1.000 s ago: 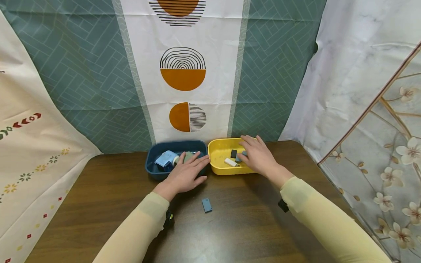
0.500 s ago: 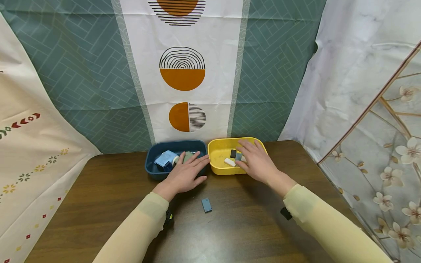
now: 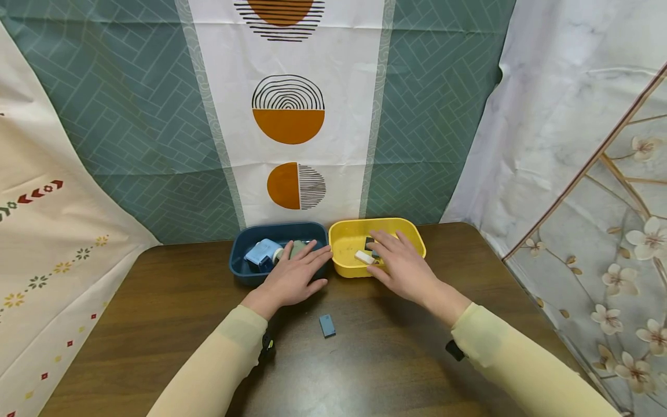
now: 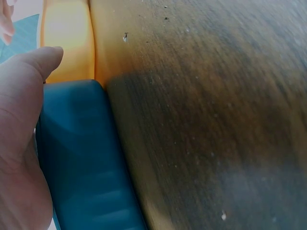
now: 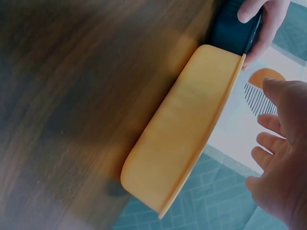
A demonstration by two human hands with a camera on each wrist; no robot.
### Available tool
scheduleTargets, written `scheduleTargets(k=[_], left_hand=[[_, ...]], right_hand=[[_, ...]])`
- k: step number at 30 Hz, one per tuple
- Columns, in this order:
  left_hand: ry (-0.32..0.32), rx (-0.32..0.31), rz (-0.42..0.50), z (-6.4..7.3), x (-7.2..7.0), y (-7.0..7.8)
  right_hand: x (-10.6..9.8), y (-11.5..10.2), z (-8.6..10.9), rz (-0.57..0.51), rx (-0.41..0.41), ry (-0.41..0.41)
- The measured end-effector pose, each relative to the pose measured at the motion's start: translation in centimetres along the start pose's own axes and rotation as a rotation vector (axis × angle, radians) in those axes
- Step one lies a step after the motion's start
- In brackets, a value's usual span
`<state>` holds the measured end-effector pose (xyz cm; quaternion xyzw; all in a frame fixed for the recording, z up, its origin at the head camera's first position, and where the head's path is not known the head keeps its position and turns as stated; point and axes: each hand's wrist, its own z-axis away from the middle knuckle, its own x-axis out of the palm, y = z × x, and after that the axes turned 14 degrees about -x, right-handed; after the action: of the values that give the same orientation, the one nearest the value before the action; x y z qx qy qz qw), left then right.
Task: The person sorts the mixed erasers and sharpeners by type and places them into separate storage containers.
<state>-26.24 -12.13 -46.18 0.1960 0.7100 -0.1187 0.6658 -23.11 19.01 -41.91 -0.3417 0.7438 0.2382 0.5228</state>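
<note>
My left hand [image 3: 293, 277] lies over the right part of a dark blue bin [image 4: 86, 153], fingers straight and spread, palm down. Inside that bin, a light blue packet [image 3: 262, 252] and a small dark blue piece [image 3: 266, 264] show; a grey-green round thing [image 3: 299, 248] is partly hidden by the fingers. Over a yellow bin [image 5: 168, 129] hovers my right hand [image 3: 403, 267], fingers extended and holding nothing. A small white block [image 3: 365, 257] and a dark block [image 3: 369, 241] lie in the yellow bin near its fingertips; the hand hides part of the contents.
The two bins stand side by side at the back of a brown wooden table [image 3: 172, 324], against a hanging patterned cloth [image 3: 406, 127]. A small blue-grey rectangular block [image 3: 327, 326] lies on the table in front of them. Curtains flank both sides.
My right hand has shifted left and slightly toward me over the yellow bin, uncovering its right rim and covering more of the blocks. The left hand has stayed in place.
</note>
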Motion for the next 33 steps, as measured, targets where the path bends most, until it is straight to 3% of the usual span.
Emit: scheduleTargets(k=[12,19,21,22,26,28,29,33], left_hand=[[0.002,0.000,0.009,0.1,0.1,0.1],[-0.002,0.001,0.023,0.2,0.0,0.1],[-0.003,0.001,0.025,0.2,-0.1,0.1],[-0.004,0.000,0.027,0.2,-0.1,0.1],[0.002,0.002,0.030,0.1,0.0,0.1],[0.006,0.003,0.029,0.0,0.0,0.1],[0.007,0.003,0.029,0.0,0.0,0.1],[0.004,0.001,0.040,0.0,-0.1,0.1]], right_hand=[[0.2,-1.5,0.6,-0.038,-0.024,-0.004],[0.5,-2.3,1.2,-0.059,-0.092,0.038],[0.8,-2.3,1.4,-0.085,-0.116,0.058],[2.7,-1.1,1.7,-0.095,-0.132,0.062],[3.2,-1.5,2.0,-0.131,-0.154,0.069],[3.2,-1.9,1.9,-0.122,-0.160,0.056],[1.4,-3.4,1.7,-0.120,-0.154,0.050],[1.4,-4.4,1.4,-0.088,-0.152,-0.012]])
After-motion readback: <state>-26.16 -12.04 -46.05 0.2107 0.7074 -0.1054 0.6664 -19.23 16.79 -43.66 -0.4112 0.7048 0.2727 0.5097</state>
